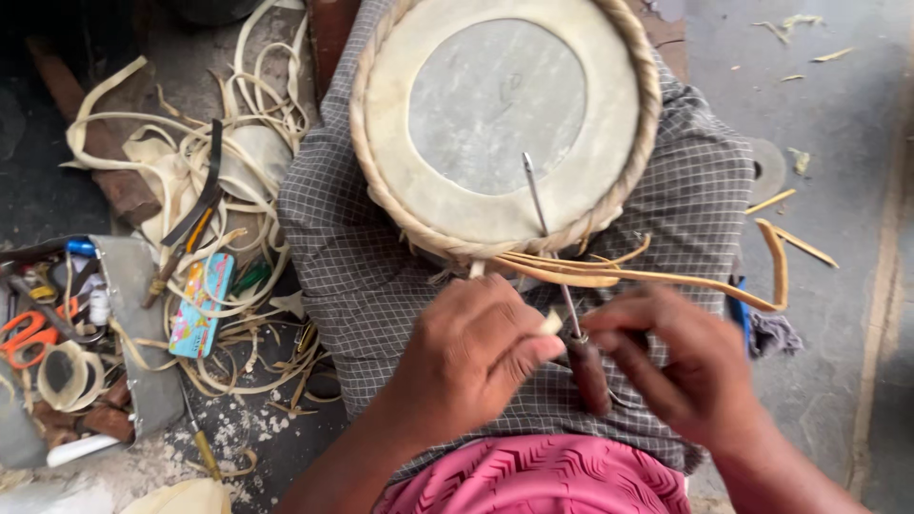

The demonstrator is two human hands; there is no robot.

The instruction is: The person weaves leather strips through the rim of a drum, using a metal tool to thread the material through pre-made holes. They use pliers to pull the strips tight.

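A round drum (pixel 505 114) with a pale skin head, a grey centre and a braided rim rests on a checked cloth (pixel 362 247) over my lap. My right hand (pixel 681 366) grips an awl (pixel 571 319) by its dark wooden handle, its metal spike pointing up across the drum head. My left hand (pixel 471 352) pinches the pale end of a hide strap (pixel 638 274) beside the awl's shaft. Several tan straps run from the drum's lower rim out to the right and curl upward.
Loose hide strips (pixel 205 162) pile on the floor at left, with a colourful flat case (pixel 200 303) and hand tools among them. A grey tray (pixel 143 333) at far left holds orange-handled scissors (pixel 29 335) and tape rolls. Scraps lie on the concrete at right.
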